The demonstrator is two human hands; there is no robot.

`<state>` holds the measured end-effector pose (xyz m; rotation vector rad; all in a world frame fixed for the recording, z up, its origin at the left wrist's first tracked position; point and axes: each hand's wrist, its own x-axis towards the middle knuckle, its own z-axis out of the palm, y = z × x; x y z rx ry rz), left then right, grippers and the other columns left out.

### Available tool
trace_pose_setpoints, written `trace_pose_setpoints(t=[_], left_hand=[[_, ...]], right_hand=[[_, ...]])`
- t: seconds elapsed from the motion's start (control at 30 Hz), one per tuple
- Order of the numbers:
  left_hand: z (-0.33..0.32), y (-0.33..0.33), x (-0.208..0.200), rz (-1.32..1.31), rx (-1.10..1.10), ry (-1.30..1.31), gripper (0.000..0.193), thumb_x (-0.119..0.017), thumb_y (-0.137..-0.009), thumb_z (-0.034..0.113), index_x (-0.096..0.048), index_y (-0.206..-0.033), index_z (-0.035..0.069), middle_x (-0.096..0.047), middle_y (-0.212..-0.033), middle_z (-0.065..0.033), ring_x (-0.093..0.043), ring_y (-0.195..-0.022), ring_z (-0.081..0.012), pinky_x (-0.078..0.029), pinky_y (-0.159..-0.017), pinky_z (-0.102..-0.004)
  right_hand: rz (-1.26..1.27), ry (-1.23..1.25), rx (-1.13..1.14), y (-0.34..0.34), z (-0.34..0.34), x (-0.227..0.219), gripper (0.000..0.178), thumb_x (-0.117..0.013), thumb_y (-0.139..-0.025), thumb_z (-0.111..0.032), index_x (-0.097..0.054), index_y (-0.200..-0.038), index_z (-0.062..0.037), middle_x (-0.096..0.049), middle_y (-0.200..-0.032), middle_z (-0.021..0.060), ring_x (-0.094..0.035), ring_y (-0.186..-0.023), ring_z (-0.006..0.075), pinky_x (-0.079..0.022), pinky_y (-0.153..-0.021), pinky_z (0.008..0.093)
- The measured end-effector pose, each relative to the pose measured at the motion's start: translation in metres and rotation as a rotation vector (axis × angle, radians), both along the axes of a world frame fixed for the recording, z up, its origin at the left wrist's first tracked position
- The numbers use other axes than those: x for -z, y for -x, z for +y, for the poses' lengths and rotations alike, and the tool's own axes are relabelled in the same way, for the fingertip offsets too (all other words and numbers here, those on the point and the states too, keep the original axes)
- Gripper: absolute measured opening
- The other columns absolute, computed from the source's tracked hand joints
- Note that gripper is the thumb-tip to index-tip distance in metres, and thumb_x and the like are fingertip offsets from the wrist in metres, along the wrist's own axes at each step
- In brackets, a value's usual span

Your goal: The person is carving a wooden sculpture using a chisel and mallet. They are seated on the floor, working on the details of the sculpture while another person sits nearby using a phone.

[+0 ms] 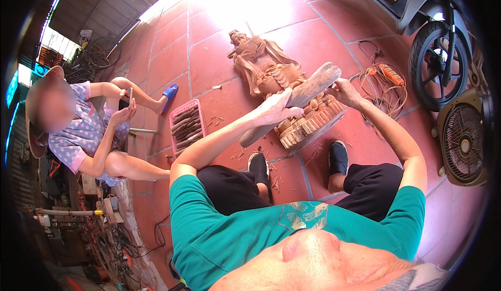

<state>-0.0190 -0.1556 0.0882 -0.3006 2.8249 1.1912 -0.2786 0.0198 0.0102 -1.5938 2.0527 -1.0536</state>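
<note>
A carved wooden statue (pixel 271 64) of a robed figure lies on the floor in front of me, its thick carved base (pixel 313 121) nearest my feet. Across it slants a long, worn, rounded wooden bar (pixel 315 85). My left hand (pixel 276 108) grips the bar near its middle, fingers over the top and thumb along the near side. By the bar's far right end is my right hand (pixel 346 92), its fingers closed above the base. What these fingers hold, if anything, is hidden.
A pink basket (pixel 202 119) of chisel-like tools stands left, beside a seated person (pixel 88 119) holding a phone. An orange power tool (pixel 390 75) with tangled cord, a fan (pixel 463 139) and a motorbike (pixel 441 56) are right. Wood shavings (pixel 282 184) litter the tiles near my shoes.
</note>
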Motion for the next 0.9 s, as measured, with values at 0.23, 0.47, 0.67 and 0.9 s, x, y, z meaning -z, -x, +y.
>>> trace_pose_setpoints(t=[0.23,0.47,0.67,0.9], left_hand=[[0.0,-0.001,-0.002,-0.04,-0.006,-0.01,0.077,-0.067,-0.089,0.054,-0.043,-0.128,-0.008,-0.062,-0.108,-0.0368,-0.06,-0.109,-0.0494,-0.037,-0.102,-0.0573],[0.001,0.0,-0.001,-0.014,-0.011,-0.001,0.077,-0.067,-0.089,0.054,-0.044,-0.127,-0.008,-0.062,-0.107,-0.0366,-0.06,-0.108,-0.0486,-0.037,-0.102,-0.0569],[0.001,0.0,-0.002,-0.031,-0.002,0.089,0.066,-0.069,-0.093,0.044,-0.047,-0.128,-0.008,-0.066,-0.108,-0.032,-0.068,-0.101,-0.0394,-0.051,-0.088,-0.0465],[0.002,0.0,-0.003,-0.03,-0.015,-0.013,0.074,-0.068,-0.088,0.053,-0.046,-0.122,-0.009,-0.062,-0.104,-0.0352,-0.061,-0.105,-0.046,-0.039,-0.098,-0.053]], right_hand=[[-0.015,0.04,-0.022,-0.002,0.0,0.0,0.028,-0.071,-0.094,-0.025,-0.062,-0.103,-0.0002,-0.07,-0.092,0.0151,-0.07,-0.081,0.027,-0.057,-0.075,0.0399],[-0.043,0.034,-0.008,0.003,-0.002,0.009,0.032,-0.072,-0.094,-0.029,-0.062,-0.106,-0.0005,-0.07,-0.094,0.0149,-0.071,-0.082,0.0261,-0.057,-0.076,0.0399],[-0.009,-0.01,-0.032,0.003,-0.001,0.002,0.033,-0.072,-0.095,-0.029,-0.062,-0.111,-0.0007,-0.071,-0.096,0.0152,-0.071,-0.083,0.026,-0.057,-0.075,0.0393],[0.001,-0.008,-0.02,0.0,-0.001,-0.002,0.033,-0.071,-0.095,-0.027,-0.063,-0.114,-0.0012,-0.072,-0.097,0.0159,-0.072,-0.083,0.0267,-0.058,-0.075,0.0395]])
